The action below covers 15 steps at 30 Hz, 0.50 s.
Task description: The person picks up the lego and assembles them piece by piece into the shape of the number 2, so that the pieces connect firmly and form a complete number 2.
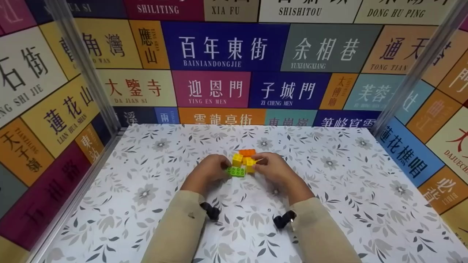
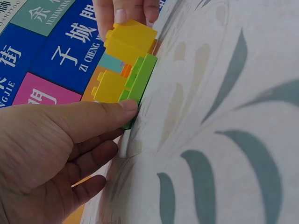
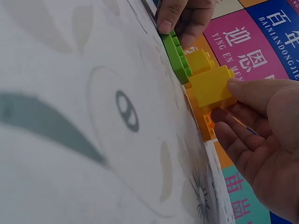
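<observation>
My left hand [image 1: 212,168] pinches the left end of a flat green building block [image 1: 237,172] between thumb and fingers; the block lies low at the table surface. My right hand [image 1: 274,168] pinches a yellow building block [image 1: 250,165] by its right side, thumb on top in the right wrist view. Between the hands, a second yellow block [image 1: 237,160] stands just behind the green one. At the back of the cluster is an orange block [image 1: 247,152], partly covered by the held yellow block [image 3: 212,87]. Whether any blocks are joined, I cannot tell.
A white tablecloth [image 1: 146,226] with grey leaves and flowers covers the table. Panels of coloured place-name signs [image 1: 226,47] rise behind and at both sides. Clear plastic edge posts [image 1: 87,73] stand at the table's corners. Small black devices [image 1: 211,211] sit at both wrists.
</observation>
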Each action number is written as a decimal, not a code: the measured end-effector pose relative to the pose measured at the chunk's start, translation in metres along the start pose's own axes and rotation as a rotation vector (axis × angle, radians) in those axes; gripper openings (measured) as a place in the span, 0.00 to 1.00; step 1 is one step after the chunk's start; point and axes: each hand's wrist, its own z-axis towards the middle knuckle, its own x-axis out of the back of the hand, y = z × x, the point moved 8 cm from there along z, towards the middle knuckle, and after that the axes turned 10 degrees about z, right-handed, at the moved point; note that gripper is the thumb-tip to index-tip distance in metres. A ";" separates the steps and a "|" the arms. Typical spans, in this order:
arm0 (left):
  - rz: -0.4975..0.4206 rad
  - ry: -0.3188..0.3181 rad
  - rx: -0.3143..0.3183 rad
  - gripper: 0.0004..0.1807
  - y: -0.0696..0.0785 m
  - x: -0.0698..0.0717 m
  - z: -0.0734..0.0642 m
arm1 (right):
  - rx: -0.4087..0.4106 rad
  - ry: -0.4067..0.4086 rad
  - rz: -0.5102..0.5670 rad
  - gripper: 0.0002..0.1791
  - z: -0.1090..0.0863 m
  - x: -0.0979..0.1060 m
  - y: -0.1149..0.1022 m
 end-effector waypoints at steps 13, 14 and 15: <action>0.042 -0.054 0.002 0.19 -0.004 0.001 -0.015 | 0.186 -0.039 -0.046 0.20 -0.015 -0.019 -0.040; 0.042 -0.055 -0.002 0.19 -0.005 0.001 -0.016 | 0.194 -0.044 -0.054 0.21 -0.015 -0.021 -0.042; 0.045 -0.055 -0.005 0.19 -0.005 0.000 -0.017 | 0.201 -0.048 -0.059 0.21 -0.016 -0.023 -0.043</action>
